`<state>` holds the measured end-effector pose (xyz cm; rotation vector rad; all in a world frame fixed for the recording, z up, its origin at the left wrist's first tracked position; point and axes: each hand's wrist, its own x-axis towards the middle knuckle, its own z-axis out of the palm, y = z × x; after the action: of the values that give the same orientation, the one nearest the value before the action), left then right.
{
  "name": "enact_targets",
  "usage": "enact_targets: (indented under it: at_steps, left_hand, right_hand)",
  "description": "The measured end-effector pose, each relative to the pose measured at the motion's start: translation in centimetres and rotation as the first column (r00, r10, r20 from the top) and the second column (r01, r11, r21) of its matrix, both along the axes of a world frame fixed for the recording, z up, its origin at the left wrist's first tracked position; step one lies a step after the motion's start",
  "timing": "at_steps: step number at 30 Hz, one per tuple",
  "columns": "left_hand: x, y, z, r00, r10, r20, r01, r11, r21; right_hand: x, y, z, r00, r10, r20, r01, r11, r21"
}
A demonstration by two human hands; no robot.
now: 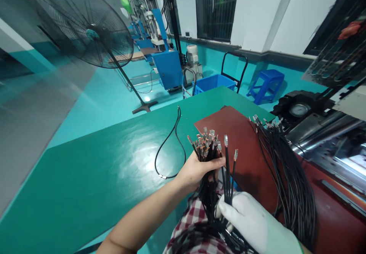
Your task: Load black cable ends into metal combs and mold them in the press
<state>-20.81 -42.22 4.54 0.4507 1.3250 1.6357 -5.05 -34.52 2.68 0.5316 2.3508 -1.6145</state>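
Observation:
My bare left hand (197, 170) is wrapped round a thick bundle of black cables (210, 153), their metal terminals pointing up above the fingers. In a white glove, my right hand (243, 210) grips a few black cables (228, 174) just beside that bundle, with terminals at their upper ends. Lower parts of the cables hang over my lap, where more metal ends show below the glove. A single black cable (156, 158) lies looped on the green table (85, 178), left of my left hand. On the right, a large pile of black cables (294, 181) rests on the reddish-brown mat (225, 120).
A machine with a round gauge (299, 110) stands close on the right. Beyond the table are a large floor fan (93, 33), a blue machine cabinet (168, 69), a trolley with a blue crate (214, 82) and a blue stool (267, 82).

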Motion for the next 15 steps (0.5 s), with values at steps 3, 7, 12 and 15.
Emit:
enact_targets:
  at_steps: [3, 7, 12, 15]
  left_hand:
    - [0.2, -0.1, -0.2, 1.0, 0.02, 0.002, -0.02, 1.0, 0.0]
    - [0.4, -0.2, -0.5, 1.0, 0.005, -0.005, -0.005, 1.0, 0.017]
    - [0.4, -0.3, -0.6, 0.999, -0.027, -0.019, 0.028, 0.999, 0.035]
    - [0.4, -0.2, -0.5, 0.999, -0.02, -0.035, 0.02, 1.0, 0.001]
  right_hand:
    - [0.3, 0.3, -0.3, 0.999, -0.016, -0.04, 0.017, 1.0, 0.022]
    - [0.4, 0.3, 0.1, 0.999, 0.026, -0.026, -0.025, 0.999, 0.045]
    - [0.2, 0.4, 0.7, 0.999, 0.032, 0.02, -0.032, 0.999, -0.026]
    - [0.2, 0.6, 1.1, 0.996, 0.058, -0.067, -0.065, 0.992, -0.109]
